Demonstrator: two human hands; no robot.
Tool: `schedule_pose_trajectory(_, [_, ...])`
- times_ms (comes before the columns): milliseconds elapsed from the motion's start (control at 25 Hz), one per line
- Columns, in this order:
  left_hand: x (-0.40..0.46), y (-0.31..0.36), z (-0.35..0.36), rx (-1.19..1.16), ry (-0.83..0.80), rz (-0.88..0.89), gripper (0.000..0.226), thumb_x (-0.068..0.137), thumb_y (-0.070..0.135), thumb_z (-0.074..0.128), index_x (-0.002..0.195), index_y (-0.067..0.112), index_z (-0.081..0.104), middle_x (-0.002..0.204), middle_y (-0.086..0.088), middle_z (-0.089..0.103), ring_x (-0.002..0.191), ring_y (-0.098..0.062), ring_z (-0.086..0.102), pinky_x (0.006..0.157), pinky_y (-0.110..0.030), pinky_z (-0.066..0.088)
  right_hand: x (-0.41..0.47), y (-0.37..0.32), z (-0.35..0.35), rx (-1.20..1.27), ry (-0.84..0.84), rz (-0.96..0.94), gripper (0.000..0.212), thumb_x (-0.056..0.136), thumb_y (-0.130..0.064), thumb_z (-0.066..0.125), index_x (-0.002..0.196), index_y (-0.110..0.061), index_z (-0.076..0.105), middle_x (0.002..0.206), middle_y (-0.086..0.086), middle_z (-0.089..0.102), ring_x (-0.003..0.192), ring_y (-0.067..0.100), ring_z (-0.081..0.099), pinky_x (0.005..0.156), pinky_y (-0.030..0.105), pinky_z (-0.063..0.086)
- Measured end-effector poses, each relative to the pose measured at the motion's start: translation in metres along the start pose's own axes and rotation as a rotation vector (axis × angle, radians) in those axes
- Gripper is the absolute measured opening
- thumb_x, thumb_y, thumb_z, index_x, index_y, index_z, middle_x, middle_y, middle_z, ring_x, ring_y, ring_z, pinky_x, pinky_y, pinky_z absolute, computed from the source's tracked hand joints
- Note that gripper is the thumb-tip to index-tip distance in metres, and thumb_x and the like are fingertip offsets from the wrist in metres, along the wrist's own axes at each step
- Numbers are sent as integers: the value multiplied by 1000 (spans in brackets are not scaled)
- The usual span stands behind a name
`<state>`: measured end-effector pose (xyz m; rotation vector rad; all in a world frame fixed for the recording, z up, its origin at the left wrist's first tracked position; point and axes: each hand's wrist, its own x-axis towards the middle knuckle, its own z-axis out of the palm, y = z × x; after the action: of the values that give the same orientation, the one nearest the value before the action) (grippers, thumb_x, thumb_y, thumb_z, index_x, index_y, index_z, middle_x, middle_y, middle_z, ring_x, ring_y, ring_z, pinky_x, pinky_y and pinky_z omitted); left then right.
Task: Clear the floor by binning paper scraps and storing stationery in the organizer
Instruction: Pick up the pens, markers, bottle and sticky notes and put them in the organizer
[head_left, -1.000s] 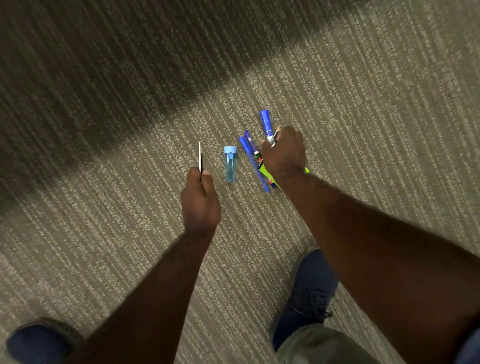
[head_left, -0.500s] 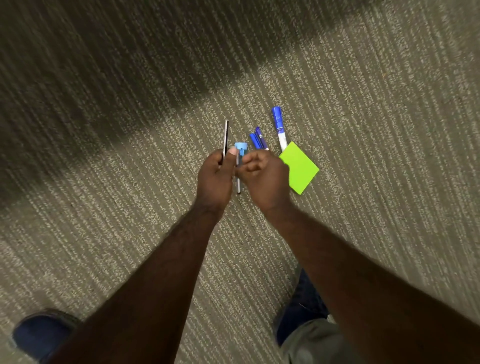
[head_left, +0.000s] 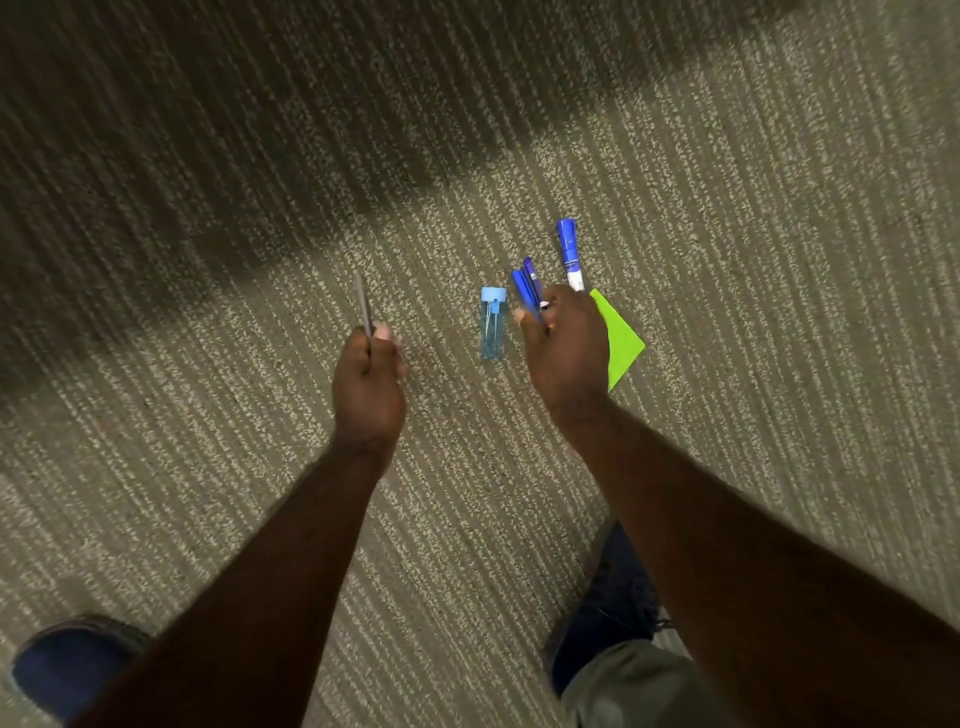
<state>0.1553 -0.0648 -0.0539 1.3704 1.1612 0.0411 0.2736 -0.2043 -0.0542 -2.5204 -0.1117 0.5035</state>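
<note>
Both bare forearms reach forward and down, well apart from each other. The left hand is curled into a fist, thumb pressed on top, pinching something thin that sticks up from it. The right hand is knuckles-up with its fingers curled downward and closed.

Carpet: grey-beige, pale ribbed stripes, dark shadow band. Container: clear blue, light-blue cap. My pens: deep blue. Marker: blue cap, white barrel. Sticky pad: lime green. My shoes: navy.
</note>
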Motion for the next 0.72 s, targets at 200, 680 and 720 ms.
schedule_pose_trajectory(200, [-8, -12, -21, -87, 3, -29, 29, 102, 27, 35, 75, 28, 44, 67, 6, 41, 55, -5, 36, 49, -21, 34, 19, 3, 1, -443, -75, 2, 47, 82, -38, 64, 116, -9, 50, 126, 14, 48, 114, 32, 47, 92, 44, 43])
schedule_pose_trajectory(680, [-33, -15, -60, 4, -70, -5, 28, 102, 25, 36, 78, 23, 49, 70, 1, 44, 64, -14, 37, 61, -33, 33, 17, -22, 4, -511, -120, -9, 24, 95, -21, 45, 108, -5, 57, 123, 16, 51, 112, 35, 49, 89, 43, 42])
schedule_pose_trajectory(720, [-34, -10, -61, -2, -68, -2, 28, 102, 25, 35, 77, 24, 49, 70, 1, 43, 64, -13, 36, 60, -32, 32, 17, -28, -4, -438, -79, -34, 25, 94, -24, 47, 106, -5, 57, 120, 19, 52, 108, 37, 50, 88, 43, 41])
